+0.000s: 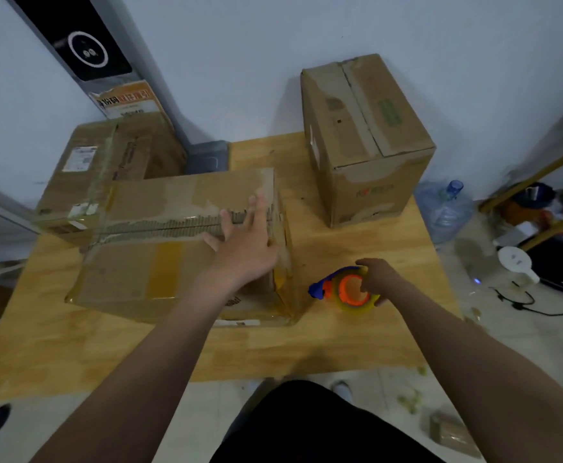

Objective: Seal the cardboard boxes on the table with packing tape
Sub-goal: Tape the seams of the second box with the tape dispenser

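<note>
Your tape dispenser has a blue handle, an orange hub and a yellowish roll, lying on the pale honey-coloured wooden bench. Left of the dispenser, your large box is plain brown with a yellow-tan band; behind the dispenser, the upright box carries a green mark.

Left box partly hidden behind front box; label txt unreadable.

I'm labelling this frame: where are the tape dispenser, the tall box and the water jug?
tape dispenser [351, 290]: head view, orange hub.
tall box [373, 192]: head view, front face.
water jug [445, 208]: head view, clear body.
</note>
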{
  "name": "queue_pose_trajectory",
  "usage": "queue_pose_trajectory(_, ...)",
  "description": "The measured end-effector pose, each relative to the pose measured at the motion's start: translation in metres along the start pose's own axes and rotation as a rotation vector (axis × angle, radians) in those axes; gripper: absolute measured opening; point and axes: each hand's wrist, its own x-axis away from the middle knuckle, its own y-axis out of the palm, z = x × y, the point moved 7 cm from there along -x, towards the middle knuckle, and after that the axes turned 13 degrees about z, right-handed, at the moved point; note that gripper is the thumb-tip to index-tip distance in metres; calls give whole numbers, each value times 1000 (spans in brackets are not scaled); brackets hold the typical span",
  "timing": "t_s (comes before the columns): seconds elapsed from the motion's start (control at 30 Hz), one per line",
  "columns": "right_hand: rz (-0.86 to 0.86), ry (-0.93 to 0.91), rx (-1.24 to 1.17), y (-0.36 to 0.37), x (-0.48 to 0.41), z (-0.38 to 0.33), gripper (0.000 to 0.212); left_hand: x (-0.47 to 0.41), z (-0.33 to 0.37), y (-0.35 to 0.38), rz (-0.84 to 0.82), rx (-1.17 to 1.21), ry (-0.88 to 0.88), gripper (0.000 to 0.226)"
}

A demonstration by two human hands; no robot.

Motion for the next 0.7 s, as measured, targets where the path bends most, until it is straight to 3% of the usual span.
queue_pose_trajectory(0.13,95,-68,-7,-24,9,-31,65,-1,-21,-19,89,40,37,98)
queue_pose_trajectory(0.33,335,-424,40,-73,63,-150,50,2,-63,-42,144,182,155,77)
queue_pose_trajectory(0.47,464,-666,256,-64,111,-224,44,3,-105,-52,125,177,167,64)
queue_pose_trajectory(0.6,393,-865,363,-19,152,-283,52,3,-138,-59,48,39,190,59)
queue_pose_trajectory(0.7,286,-891,369,20,167,-309,56,2,-153,-58,-1,11,226,56)
